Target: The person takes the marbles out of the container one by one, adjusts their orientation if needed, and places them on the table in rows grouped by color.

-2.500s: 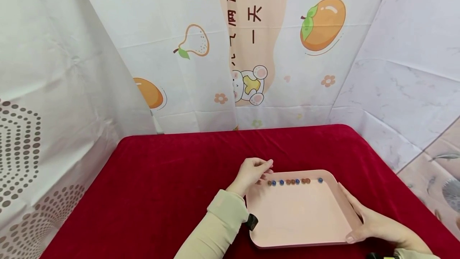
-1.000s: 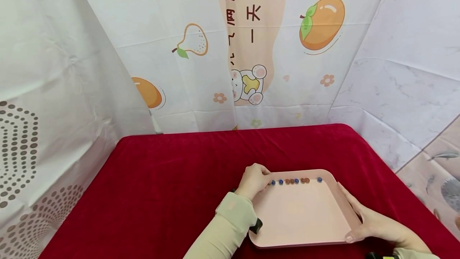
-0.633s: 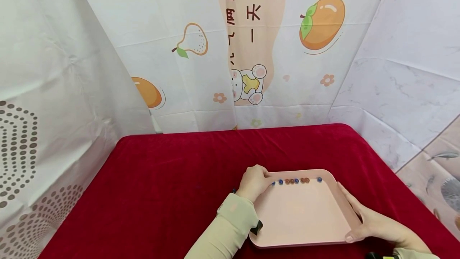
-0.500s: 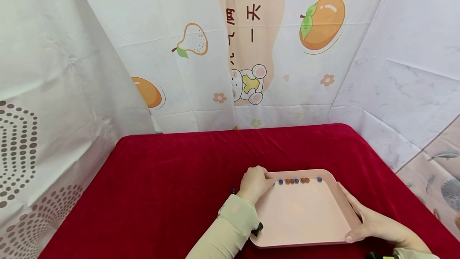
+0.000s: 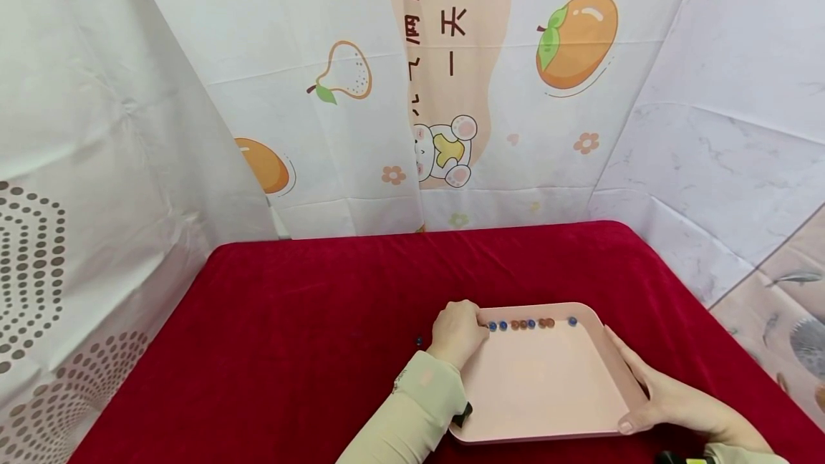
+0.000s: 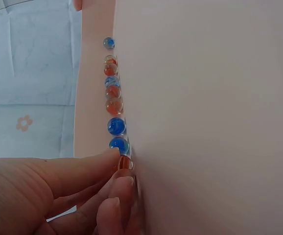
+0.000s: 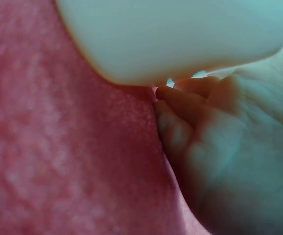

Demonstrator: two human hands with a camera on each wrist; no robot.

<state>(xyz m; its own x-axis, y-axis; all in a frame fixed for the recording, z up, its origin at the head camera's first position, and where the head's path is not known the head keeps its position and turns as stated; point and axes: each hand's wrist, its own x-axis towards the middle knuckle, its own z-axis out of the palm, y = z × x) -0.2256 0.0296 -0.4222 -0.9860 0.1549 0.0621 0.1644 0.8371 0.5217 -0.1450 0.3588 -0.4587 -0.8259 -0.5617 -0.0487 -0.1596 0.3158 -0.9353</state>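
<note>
A pale pink tray (image 5: pixel 535 378) lies on the red cloth, with a row of blue and orange-red glass marbles (image 6: pixel 114 106) along its far wall. My left hand (image 5: pixel 457 333) is at the tray's far left corner. In the left wrist view its thumb and fingers pinch an orange-red marble (image 6: pixel 125 163) at the near end of the row, right beside a blue marble (image 6: pixel 118 144). My right hand (image 5: pixel 667 399) grips the tray's right side near the front corner, thumb over the rim. In the right wrist view its fingers (image 7: pixel 180 105) reach under the tray's edge.
One dark blue marble (image 5: pixel 419 341) lies on the red cloth (image 5: pixel 290 349), left of my left hand and outside the tray. Another blue marble (image 5: pixel 572 321) sits apart from the row, near the tray's far right corner. A printed curtain (image 5: pixel 361 134) hangs behind the table.
My left hand has come down from above the tray's far left corner to the row's end. The blue marble on the cloth has come into view beside it. The right hand stays put.
</note>
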